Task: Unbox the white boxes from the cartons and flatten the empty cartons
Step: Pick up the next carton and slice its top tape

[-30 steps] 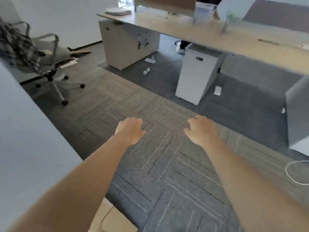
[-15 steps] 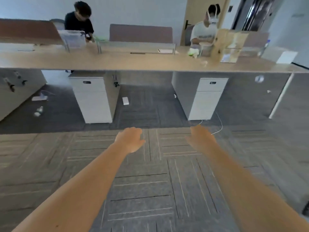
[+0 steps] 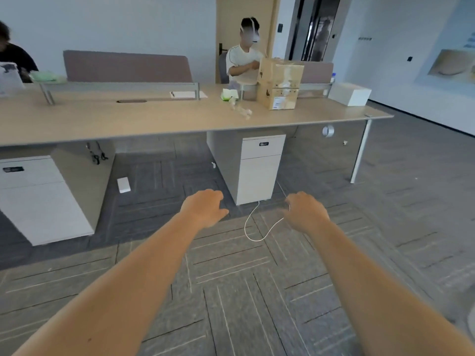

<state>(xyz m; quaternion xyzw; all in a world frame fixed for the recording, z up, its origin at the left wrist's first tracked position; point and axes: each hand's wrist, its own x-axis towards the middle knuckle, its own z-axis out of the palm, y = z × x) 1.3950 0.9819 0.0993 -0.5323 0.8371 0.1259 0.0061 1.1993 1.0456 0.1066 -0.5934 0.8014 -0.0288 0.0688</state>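
**Both hands out and empty, carton standing on the desk ahead**

We are holding both arms out over the grey carpet. Our left hand [image 3: 204, 210] is hanging palm down with its fingers loosely curled, gripping nothing; our right hand [image 3: 305, 211] is doing the same, fingers relaxed and bent, also holding nothing.

We are looking at the brown carton [image 3: 280, 84], which is standing upright on the far side of the long desk [image 3: 154, 119], well apart from our hands. It is a tall cardboard box with dark printed marks, a pale label low on its front face and glossy tape across it. A seated person [image 3: 243, 62] behind the desk is reaching toward it. A white box [image 3: 350, 93] is sitting on the desk to the right of the carton, plain and closed. A thin white cable [image 3: 259, 227] is looping on the floor between our hands.
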